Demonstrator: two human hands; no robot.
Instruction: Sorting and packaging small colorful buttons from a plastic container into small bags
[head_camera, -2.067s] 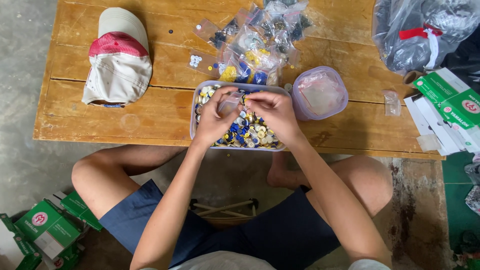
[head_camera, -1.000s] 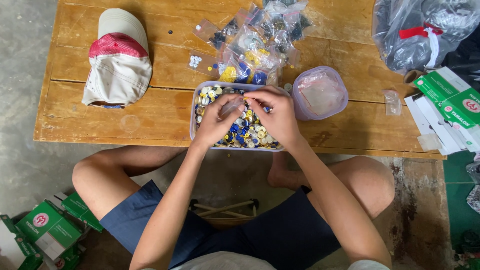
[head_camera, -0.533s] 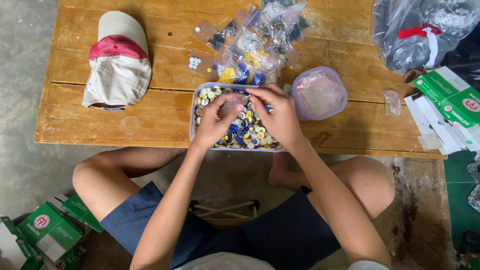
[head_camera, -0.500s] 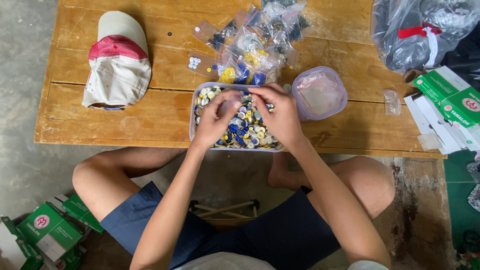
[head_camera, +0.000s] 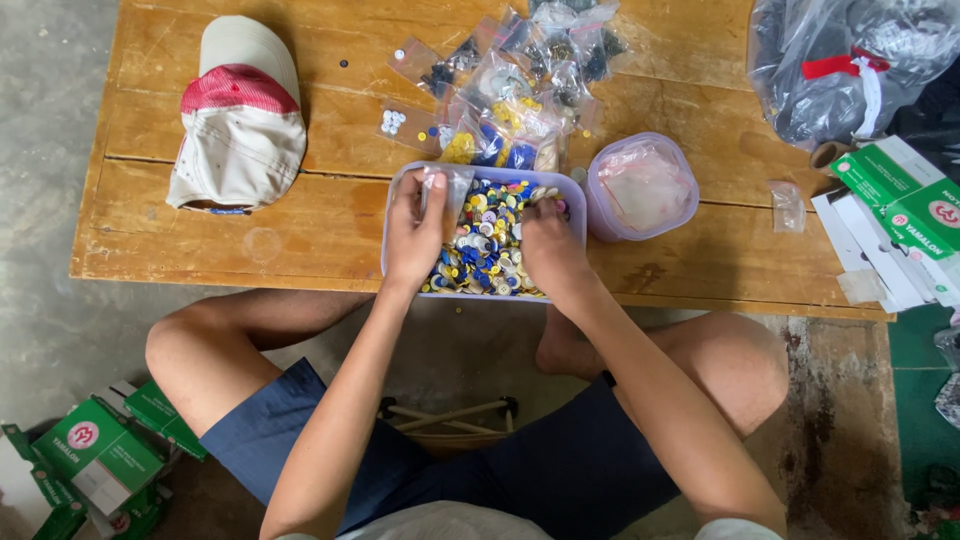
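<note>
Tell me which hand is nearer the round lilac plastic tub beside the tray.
Right. The right hand digs in the button tray just left of the round lilac plastic tub; the left hand is at the tray's far side.

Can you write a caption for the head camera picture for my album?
Left hand holds a small clear bag while right hand picks through a tub of colourful buttons.

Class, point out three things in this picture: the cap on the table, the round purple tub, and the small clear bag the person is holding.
cap (head_camera: 240, 120): head view, on its red panel.
round purple tub (head_camera: 643, 187): head view, on the plastic inside it.
small clear bag (head_camera: 447, 190): head view, on its clear film beside the left hand (head_camera: 415, 235).
</note>
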